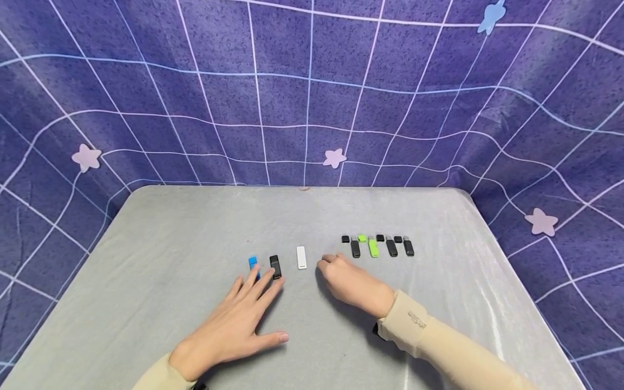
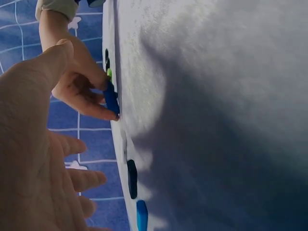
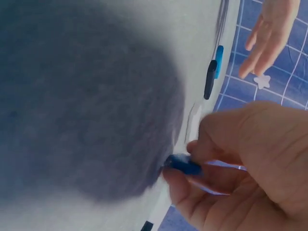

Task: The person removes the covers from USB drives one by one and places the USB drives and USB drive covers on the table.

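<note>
My right hand (image 1: 352, 281) pinches a dark blue USB stick (image 2: 111, 99) between thumb and fingers, low over the table; in the head view the fingers hide it. To its left lies a white USB stick (image 1: 301, 258). My left hand (image 1: 236, 322) is spread, palm down, its fingers straight and nothing in its grasp. Under its fingertips in the head view are a black USB stick (image 1: 275, 266) and a light blue USB stick (image 1: 253, 262), both partly covered. From the left wrist view, that hand appears raised above the table.
Right of the right hand, several uncapped USB sticks stand in a row, black ones and a green one (image 1: 373, 248). Small caps, such as a green cap (image 1: 362, 238), lie beside their tops. A grey cloth covers the table (image 1: 195, 227); a purple gridded curtain (image 1: 283, 97) surrounds it.
</note>
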{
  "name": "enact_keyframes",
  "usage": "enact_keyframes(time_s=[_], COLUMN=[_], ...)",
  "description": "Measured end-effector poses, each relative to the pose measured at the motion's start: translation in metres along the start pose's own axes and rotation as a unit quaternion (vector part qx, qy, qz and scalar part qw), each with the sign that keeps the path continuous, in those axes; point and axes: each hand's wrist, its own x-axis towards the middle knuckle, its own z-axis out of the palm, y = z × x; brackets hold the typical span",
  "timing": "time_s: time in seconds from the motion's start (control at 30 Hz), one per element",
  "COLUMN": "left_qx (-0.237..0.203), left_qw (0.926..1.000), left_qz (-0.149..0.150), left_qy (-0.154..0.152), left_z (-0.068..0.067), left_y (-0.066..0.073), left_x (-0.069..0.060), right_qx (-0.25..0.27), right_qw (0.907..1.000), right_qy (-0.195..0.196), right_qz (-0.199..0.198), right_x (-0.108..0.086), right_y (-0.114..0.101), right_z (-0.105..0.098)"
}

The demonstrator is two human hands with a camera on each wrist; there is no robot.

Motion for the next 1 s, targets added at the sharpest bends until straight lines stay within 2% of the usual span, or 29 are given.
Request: enact_keyframes(time_s=[0.1, 0.27, 0.47, 0.73, 1.0], left_qx=[-0.001, -0.011, -0.009, -0.039, -0.049], left_qw=[1.0, 0.9999, 0.9999, 0.9991, 0.9987], left_qz=[0.007, 0.011, -0.002, -0.013, 0.006], left_qy=[-0.005, -0.005, 0.009, -0.002, 0.013], left_z=[0.001, 0.001, 0.002, 0.002, 0.002], left_y=[0.005, 0.015, 0.025, 0.037, 0.047], left_x=[0.006, 0.02, 0.037, 0.057, 0.07], right_qx=[0.014, 0.025, 0.066, 0.086, 0.091], right_qw=[0.9997, 0.9981, 0.9924, 0.9896, 0.9804], right_qy=[0.019, 0.055, 0.1, 0.102, 0.156], right_qz=[0.007, -0.006, -0.028, -0.053, -0.079], right_x=[-0.003, -0.009, -0.018, -0.033, -0.043], right_y=[0.003, 0.008, 0.009, 0.003, -0.003], right_z=[0.002, 0.003, -0.005, -0.021, -0.032])
